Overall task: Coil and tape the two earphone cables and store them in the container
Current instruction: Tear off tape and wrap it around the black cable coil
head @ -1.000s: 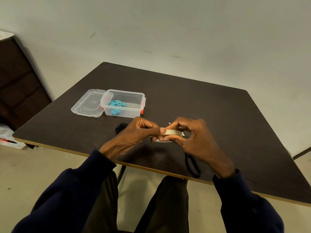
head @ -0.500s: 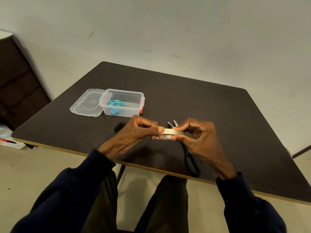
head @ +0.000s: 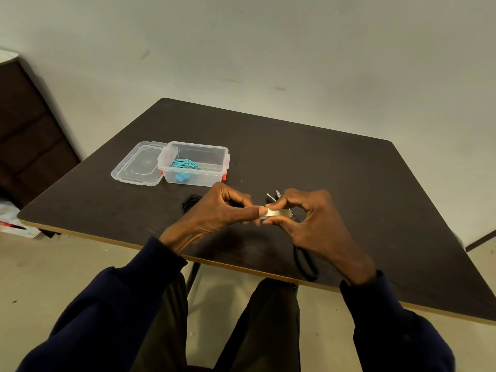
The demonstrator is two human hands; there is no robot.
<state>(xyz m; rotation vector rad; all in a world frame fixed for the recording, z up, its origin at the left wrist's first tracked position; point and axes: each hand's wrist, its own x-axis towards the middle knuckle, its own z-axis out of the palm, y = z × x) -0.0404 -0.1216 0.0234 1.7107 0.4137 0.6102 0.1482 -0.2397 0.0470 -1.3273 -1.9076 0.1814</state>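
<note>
Two earphone cables, read from the left. At far left, off the table, a dark cabinet (head: 26, 130) against the wall. On the dark table (head: 349, 170), toward its left side, a clear lid (head: 137, 165) lying flat, touching the left wall of the clear container (head: 212, 161), open, with red clasps at its ends. Inside the container, the blue earphone cable (head: 183, 165), coiled, with its earbuds low against the near wall. Nearer and a little to the right, the black earphone cable (head: 191, 201) on the tabletop, outside the container, bunched in a loose coil and partly hidden behind the left hand (head: 217, 213); taped or not, impossible to tell. Left hand raised over the near part of the table, fingers curled, thumb and forefinger pinching the left end of a pale tape roll (head: 276, 212). Roll held edge-on between both hands, above the tabletop. Just beyond it, two bright blade tips of the scissors (head: 311, 276), with the black handle loops showing under the right wrist near the table's front edge. Right hand (head: 319, 226) curled round the right side of the roll, forefinger over the top and thumb beneath, remaining fingers bent loosely below. Dark blue sleeves to both wrists.
</note>
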